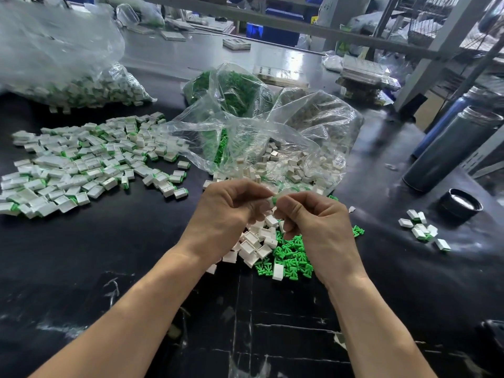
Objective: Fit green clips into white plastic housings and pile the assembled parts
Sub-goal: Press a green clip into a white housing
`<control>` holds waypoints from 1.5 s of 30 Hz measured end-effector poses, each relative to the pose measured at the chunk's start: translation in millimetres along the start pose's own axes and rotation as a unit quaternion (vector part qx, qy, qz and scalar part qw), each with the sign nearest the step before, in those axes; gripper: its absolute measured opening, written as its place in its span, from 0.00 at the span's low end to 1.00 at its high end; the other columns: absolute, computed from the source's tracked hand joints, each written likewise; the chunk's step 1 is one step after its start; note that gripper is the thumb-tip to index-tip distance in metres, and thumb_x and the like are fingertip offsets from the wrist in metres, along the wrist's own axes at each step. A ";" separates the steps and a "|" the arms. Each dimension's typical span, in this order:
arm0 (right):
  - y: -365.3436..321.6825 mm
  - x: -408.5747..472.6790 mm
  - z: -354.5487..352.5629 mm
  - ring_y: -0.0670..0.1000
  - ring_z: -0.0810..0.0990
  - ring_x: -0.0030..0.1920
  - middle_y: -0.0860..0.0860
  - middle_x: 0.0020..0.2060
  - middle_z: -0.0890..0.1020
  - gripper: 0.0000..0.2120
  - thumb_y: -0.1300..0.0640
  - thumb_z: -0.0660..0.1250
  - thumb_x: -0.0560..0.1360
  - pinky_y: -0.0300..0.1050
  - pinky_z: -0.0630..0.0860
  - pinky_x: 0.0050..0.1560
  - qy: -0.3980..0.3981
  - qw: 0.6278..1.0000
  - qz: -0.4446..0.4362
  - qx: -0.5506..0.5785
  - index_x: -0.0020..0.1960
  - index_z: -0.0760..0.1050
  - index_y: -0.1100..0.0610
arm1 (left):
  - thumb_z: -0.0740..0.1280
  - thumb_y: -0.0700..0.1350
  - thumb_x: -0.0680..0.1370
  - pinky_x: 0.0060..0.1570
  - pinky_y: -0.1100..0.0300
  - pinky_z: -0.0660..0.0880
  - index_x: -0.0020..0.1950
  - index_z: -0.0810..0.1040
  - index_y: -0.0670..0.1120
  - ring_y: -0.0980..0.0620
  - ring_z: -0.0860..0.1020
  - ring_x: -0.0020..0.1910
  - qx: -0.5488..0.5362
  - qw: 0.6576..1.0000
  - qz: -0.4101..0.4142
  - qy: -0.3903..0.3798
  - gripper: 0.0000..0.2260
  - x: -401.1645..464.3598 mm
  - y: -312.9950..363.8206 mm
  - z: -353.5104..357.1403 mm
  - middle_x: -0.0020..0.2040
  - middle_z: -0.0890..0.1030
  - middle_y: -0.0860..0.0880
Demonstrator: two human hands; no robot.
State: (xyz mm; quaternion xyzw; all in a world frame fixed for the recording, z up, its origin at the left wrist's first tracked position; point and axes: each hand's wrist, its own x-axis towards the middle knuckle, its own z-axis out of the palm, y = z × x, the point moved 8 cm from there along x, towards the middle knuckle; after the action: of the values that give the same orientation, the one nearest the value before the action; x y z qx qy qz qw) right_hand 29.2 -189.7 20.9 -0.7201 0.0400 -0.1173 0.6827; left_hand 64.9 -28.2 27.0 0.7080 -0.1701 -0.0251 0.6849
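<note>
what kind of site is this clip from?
Likely a small factory hand-assembly bench: bulk clear bags of parts, a big pile of assembled parts on the black worktable, metal racking behind.

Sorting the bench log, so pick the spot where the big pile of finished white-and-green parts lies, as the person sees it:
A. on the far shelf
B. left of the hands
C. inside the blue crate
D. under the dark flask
B: the big pile of assembled parts spreads over the black table, left of the left hand and right hand, which pinch a part between them.

Black table (136,255), assembled parts pile (81,165), plastic bags (259,137), loose clips (291,257)
</note>
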 end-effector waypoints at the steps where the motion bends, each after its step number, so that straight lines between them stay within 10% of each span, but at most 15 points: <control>1: 0.4 -0.2 0.4 0.51 0.75 0.30 0.59 0.35 0.84 0.08 0.55 0.73 0.78 0.44 0.75 0.30 0.006 1.000 0.003 0.008 0.43 0.85 0.57 | 0.73 0.33 0.77 0.41 0.58 0.80 0.50 0.85 0.42 0.54 0.82 0.38 0.000 1.000 -0.003 0.005 0.06 0.1 -0.4 -0.4 0.42 0.86 0.45; 12: 6.7 -8.6 23.8 0.45 0.71 0.24 0.51 0.26 0.76 0.30 0.42 0.55 0.86 0.36 0.65 0.22 0.009 0.996 0.081 0.048 0.31 0.82 0.47 | 0.76 0.38 0.75 0.53 0.63 0.75 0.47 0.87 0.47 0.56 0.81 0.55 0.058 0.998 0.032 -0.021 0.05 -0.7 7.4 17.8 0.57 0.82 0.52; 21: -5.6 -5.6 29.6 0.35 0.77 0.28 0.35 0.25 0.78 0.33 0.52 0.49 0.88 0.25 0.70 0.30 -0.016 1.000 -0.011 -0.012 0.33 0.82 0.37 | 0.76 0.37 0.75 0.54 0.49 0.79 0.48 0.85 0.44 0.49 0.83 0.52 0.045 0.997 0.049 -0.024 0.04 -3.4 7.5 25.2 0.54 0.84 0.49; 45: 7.5 2.9 25.3 0.36 0.75 0.28 0.35 0.25 0.76 0.27 0.43 0.50 0.82 0.31 0.70 0.31 0.069 0.997 -0.023 -0.024 0.31 0.80 0.35 | 0.76 0.38 0.75 0.52 0.44 0.83 0.49 0.85 0.44 0.47 0.86 0.47 -0.010 1.000 0.026 -0.002 0.04 -2.4 -2.8 25.4 0.47 0.87 0.48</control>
State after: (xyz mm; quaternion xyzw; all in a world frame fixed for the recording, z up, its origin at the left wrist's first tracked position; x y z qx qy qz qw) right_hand 38.4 -166.2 12.7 -0.7270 0.0731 -0.1808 0.6584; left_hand 56.4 -52.0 22.3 0.6964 -0.1895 -0.0103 0.6921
